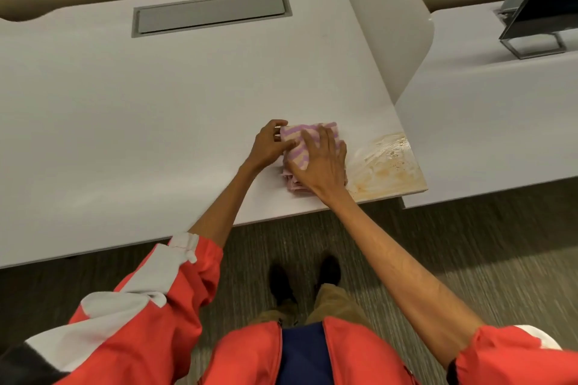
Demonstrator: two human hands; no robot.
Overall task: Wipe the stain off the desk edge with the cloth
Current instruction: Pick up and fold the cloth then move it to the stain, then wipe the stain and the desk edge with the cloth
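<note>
Right hand [319, 162] fingers lie spread flat on the cloth [298, 147]; left hand [270, 145] fingers pinch its edge.

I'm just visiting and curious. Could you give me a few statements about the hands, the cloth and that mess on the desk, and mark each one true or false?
1. Both hands rest on the cloth. True.
2. The stain lies at the desk's near right corner. True.
3. The cloth covers the stain. False: it sits just left of it.
4. The cloth is plain blue. False: pink with purple stripes.
5. The left hand is farther from the stain than the right hand. True.
</note>
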